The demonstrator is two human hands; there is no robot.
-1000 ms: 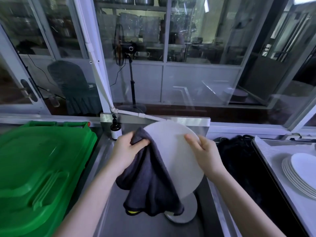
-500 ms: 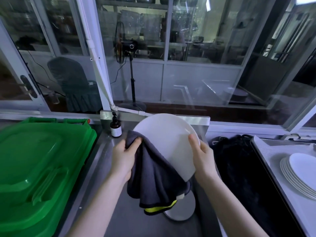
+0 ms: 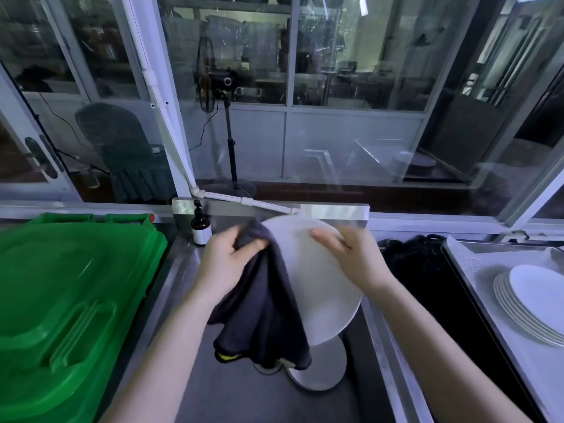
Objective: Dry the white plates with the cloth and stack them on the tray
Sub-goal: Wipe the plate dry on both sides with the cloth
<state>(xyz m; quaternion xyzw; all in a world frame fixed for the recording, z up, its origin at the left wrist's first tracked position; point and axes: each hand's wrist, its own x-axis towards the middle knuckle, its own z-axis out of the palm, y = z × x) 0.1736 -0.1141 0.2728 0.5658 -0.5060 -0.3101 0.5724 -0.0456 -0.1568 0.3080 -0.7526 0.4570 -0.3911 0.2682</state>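
I hold a white plate [image 3: 320, 288] tilted on edge above the steel sink [image 3: 244, 392]. My right hand [image 3: 354, 257] grips its right rim, fingers spread over the face. My left hand [image 3: 229, 261] presses a dark grey cloth [image 3: 268, 312] against the plate's left side; the cloth hangs down, showing a yellow tag at its hem. Another white plate [image 3: 320, 367] lies in the sink below. A stack of white plates [image 3: 531, 300] rests on the metal tray [image 3: 476, 261] at the right.
A green plastic bin lid [image 3: 70, 300] fills the left side. A brown pump bottle [image 3: 200, 228] stands at the sink's back left corner. A black mass [image 3: 415, 257] lies between sink and tray. Glass windows rise behind the counter.
The plate has turned in my hands and tilted lower; my right hand slid over its upper rim while my left hand moved the cloth along the left edge.
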